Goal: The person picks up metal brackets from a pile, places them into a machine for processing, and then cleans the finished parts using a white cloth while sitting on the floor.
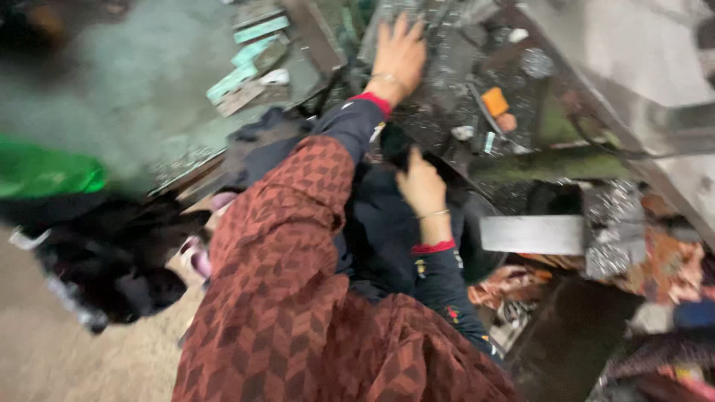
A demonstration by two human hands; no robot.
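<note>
We have only one view, from a camera worn on the head, looking steeply down the person's own front. It sits close: the red patterned shawl (298, 298) fills the lower middle, and both arms run up and away from us. The left hand (400, 53) reaches the top edge over a dark bench (447, 89); the right hand (421, 182) lies nearer, mid-frame. The picture is blurred, perhaps tilted. With no second view, nothing is shared.

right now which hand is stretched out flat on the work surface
The left hand, fingers spread far forward on the littered surface; the right hand stays close, on dark cloth.
</note>
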